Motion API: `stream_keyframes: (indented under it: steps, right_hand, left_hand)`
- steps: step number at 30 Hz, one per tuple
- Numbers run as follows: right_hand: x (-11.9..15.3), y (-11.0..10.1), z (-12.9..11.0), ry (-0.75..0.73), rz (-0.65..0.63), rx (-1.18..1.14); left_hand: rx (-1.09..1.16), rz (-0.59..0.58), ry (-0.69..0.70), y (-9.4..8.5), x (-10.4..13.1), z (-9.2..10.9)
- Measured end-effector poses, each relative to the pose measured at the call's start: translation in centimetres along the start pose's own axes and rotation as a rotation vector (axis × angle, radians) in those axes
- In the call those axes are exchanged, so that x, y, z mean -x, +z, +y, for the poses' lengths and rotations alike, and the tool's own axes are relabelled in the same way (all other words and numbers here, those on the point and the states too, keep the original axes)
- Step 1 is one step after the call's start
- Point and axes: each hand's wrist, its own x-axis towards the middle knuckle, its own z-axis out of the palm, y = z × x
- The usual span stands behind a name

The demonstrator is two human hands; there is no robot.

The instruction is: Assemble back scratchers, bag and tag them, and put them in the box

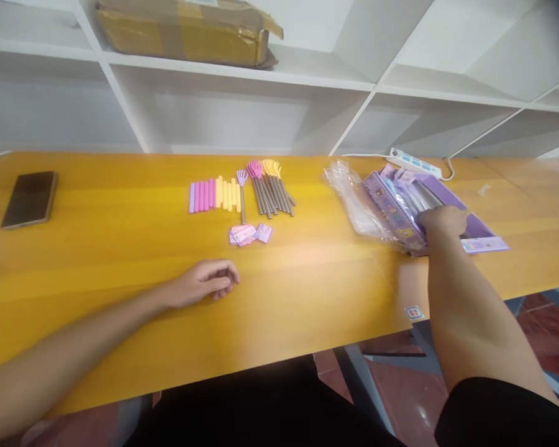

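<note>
purple box (477, 225) on table's right, likely light card, crushable; grip opposite walls. right hand (443, 220) inside, fingers hidden, can't tell. left hand (204, 282) loosely curled, empty.

1. A yellow wood-grain tabletop (317, 273) carries everything.
2. Toward its left, a dark phone (29, 199).
3. Nearer the far edge than the near one: lilac, pink and yellow tubes (214, 195) in a row, claw-headed back scratchers (271, 191) and small printed cards (250, 234).
4. Farther right, clear plastic packaging (354, 202) against an open purple box (395, 208).
5. By the far edge, a white power strip (414, 163).
6. Close to the near edge, a small square sticker (414, 312).
</note>
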Motion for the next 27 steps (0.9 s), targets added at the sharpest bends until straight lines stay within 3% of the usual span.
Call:
stream_keyframes:
  steps: [3,6,12,17,20,23,27]
  right_hand:
    - [-0.1,0.0,-1.2,0.085,0.033,-0.041]
    - [-0.5,-0.3,-3.9,0.029,0.082,-0.125]
    - [0.2,-2.7,-13.7,-0.240,0.148,-0.395]
    - [5.0,-5.6,-23.0,-0.503,0.052,-0.509]
    - [8.8,-5.9,-27.4,-0.690,-0.046,-0.510]
    - [12.4,-5.1,-30.6,-0.784,-0.134,-0.427]
    - [16.6,-3.3,-33.1,-0.802,-0.229,-0.327]
  left_hand:
    - [-0.024,0.008,0.016,0.0,-0.1,-0.2]
    - [-0.044,0.013,0.021,0.1,-0.2,-0.3]
    - [-0.068,0.023,0.034,0.3,-0.3,-0.2]
    - [-0.093,0.018,0.040,0.2,-0.2,-0.4]
    - [-0.105,0.022,0.043,0.2,-0.2,-0.6]
    - [-0.127,0.027,0.035,0.2,-0.3,-0.8]
    - [-0.133,0.031,0.039,0.3,-0.3,-0.9]
